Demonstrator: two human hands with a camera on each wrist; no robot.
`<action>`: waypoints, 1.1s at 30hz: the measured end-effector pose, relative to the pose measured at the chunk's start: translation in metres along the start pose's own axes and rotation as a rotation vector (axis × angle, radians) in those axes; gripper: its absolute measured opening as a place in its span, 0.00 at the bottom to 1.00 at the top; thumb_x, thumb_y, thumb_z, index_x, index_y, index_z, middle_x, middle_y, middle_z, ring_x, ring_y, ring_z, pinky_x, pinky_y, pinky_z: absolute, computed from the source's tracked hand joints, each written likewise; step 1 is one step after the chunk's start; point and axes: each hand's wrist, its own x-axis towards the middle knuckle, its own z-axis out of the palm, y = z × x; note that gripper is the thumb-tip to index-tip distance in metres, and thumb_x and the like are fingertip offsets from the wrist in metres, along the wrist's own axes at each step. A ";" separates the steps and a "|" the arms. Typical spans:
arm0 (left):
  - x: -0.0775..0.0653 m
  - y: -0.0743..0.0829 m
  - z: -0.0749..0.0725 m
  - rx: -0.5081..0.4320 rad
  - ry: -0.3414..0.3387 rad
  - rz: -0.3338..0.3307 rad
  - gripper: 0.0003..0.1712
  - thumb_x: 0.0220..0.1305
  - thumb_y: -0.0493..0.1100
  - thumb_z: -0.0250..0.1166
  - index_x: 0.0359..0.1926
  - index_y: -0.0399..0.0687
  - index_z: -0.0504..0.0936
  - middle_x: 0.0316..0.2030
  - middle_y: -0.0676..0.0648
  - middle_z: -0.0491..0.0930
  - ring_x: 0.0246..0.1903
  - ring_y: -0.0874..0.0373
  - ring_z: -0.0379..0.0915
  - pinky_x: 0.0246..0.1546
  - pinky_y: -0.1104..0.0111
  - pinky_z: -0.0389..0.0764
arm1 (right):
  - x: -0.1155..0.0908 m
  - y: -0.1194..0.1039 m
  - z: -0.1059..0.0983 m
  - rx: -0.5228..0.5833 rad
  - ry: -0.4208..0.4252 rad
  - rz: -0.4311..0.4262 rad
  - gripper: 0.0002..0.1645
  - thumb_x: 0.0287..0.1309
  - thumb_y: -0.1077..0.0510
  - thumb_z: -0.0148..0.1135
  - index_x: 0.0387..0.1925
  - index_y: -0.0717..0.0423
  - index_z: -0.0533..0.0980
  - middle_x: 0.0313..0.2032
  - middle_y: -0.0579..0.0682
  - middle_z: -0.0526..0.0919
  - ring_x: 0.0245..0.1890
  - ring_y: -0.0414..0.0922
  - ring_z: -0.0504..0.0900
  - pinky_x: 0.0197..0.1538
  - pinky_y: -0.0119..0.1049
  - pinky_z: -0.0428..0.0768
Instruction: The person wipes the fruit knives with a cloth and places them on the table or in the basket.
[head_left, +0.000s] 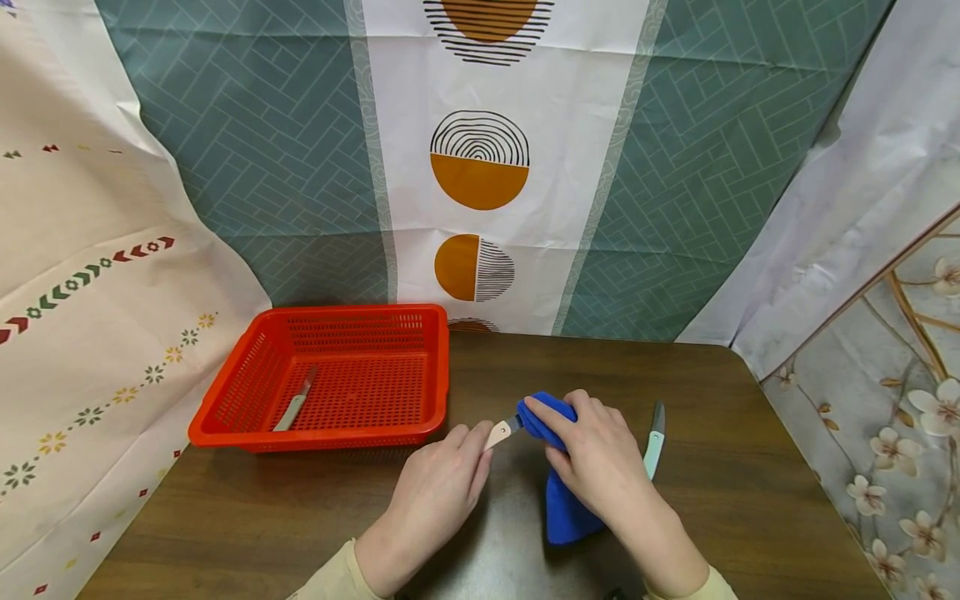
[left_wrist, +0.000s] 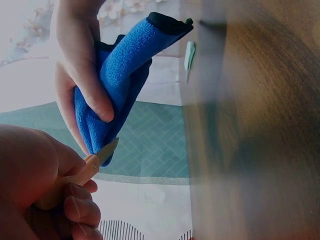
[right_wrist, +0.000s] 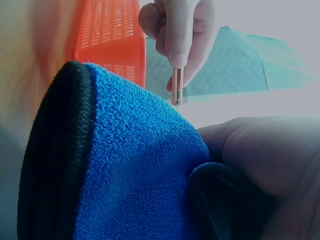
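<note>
My left hand [head_left: 442,475] grips the pale peach handle of a small folding knife [head_left: 501,433], its blade pointing toward my right hand. A blue cloth [head_left: 572,508] with dark edging is held by my right hand [head_left: 600,446], folded between thumb and fingers. In the head view the cloth covers the outer part of the blade. The left wrist view shows the blade [left_wrist: 109,149] lying against the cloth's lower end. From the right wrist, the cloth [right_wrist: 140,160] fills much of the view, with the knife handle [right_wrist: 177,87] beyond it.
A red plastic basket [head_left: 435,425] stands at the back left of the brown table [head_left: 720,500], with a pale green-handled knife [head_left: 296,404] inside. Another knife with a mint handle [head_left: 655,446] lies on the table just right of my right hand. Patterned curtains hang behind.
</note>
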 end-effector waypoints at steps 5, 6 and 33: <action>0.000 0.000 0.000 0.004 0.020 0.009 0.17 0.65 0.46 0.67 0.52 0.47 0.79 0.23 0.54 0.67 0.14 0.63 0.58 0.13 0.71 0.60 | 0.000 0.004 0.000 -0.003 -0.007 0.012 0.39 0.53 0.53 0.75 0.68 0.37 0.74 0.46 0.53 0.76 0.38 0.48 0.75 0.45 0.48 0.76; 0.000 0.000 0.000 0.005 0.021 0.009 0.17 0.65 0.46 0.67 0.52 0.47 0.79 0.23 0.54 0.67 0.14 0.63 0.58 0.13 0.71 0.60 | 0.000 0.005 0.000 -0.003 -0.008 0.015 0.39 0.53 0.53 0.75 0.68 0.37 0.74 0.46 0.53 0.76 0.38 0.48 0.75 0.45 0.48 0.76; 0.000 -0.001 -0.001 0.004 0.024 0.008 0.19 0.64 0.46 0.68 0.54 0.47 0.79 0.24 0.54 0.69 0.15 0.63 0.60 0.14 0.72 0.62 | -0.001 0.024 0.001 -0.004 -0.001 0.071 0.39 0.54 0.53 0.74 0.68 0.39 0.74 0.45 0.55 0.75 0.39 0.52 0.77 0.47 0.54 0.76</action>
